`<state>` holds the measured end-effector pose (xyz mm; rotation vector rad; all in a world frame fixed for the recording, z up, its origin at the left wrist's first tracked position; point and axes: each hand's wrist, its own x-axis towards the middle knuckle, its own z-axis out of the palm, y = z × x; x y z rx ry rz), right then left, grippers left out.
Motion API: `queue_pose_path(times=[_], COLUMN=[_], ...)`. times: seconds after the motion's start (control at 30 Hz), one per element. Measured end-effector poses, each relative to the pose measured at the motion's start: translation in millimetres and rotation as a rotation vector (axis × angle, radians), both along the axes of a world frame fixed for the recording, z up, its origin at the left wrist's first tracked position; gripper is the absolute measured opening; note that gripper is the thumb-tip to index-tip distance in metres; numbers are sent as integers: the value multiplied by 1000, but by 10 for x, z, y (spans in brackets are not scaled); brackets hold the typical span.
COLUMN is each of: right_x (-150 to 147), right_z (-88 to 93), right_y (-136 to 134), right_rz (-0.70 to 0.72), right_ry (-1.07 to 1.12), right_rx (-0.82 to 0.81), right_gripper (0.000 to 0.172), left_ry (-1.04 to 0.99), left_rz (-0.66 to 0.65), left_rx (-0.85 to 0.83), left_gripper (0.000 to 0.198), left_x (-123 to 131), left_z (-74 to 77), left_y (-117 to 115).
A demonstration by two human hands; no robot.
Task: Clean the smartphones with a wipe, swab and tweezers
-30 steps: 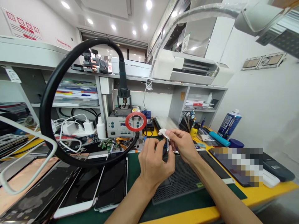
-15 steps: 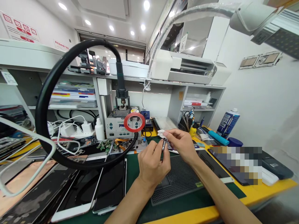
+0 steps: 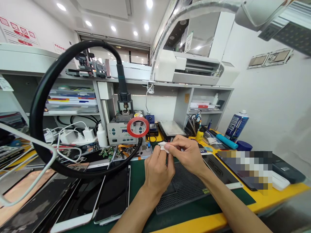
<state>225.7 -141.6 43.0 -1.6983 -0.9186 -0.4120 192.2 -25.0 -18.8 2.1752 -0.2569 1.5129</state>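
Note:
My left hand (image 3: 157, 173) is closed, with the fingertips pinched together. In it is a small dark slim part with a shiny edge, now mostly hidden by the fingers. My right hand (image 3: 188, 153) pinches a crumpled white tissue (image 3: 162, 145) between thumb and fingers. The tissue lies against the left fingertips, over the part. Both hands meet above a dark perforated mat (image 3: 184, 186), which rests on a green work mat (image 3: 173, 223).
Left of the hands lie tablets with dark screens (image 3: 114, 194). A thick black hose (image 3: 36, 106) loops up from a grey rework station (image 3: 116, 132) with a red tape roll (image 3: 129, 127) before it. A spray can (image 3: 236, 126) and a phone (image 3: 220, 168) are at right.
My right hand has moved slightly left and down, bringing the tissue over the left fingertips. The dark part, visible before, is now mostly covered. The view has shifted a little.

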Motion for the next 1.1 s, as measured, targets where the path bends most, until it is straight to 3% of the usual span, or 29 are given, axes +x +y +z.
queue_pose_path(times=[0.17,0.47,0.77,1.1], right_x=[108,193,289,194], right_z=[2,30,10,-15], right_y=[-16,-40,-109,-55], right_rz=[-44,-132,-93,-157], right_ry=[78,224,517,231], right_rx=[38,79,194,104], right_gripper=[19,27,37,31], left_ry=[3,23,-5,7], left_rz=[-26,-53,-77,-54], left_rx=[5,-4,4,-5], left_gripper=[10,23,25,22], left_x=[-12,-8,-25,-34], left_z=[13,5,2,16], left_y=[-10,-42,-53,-39])
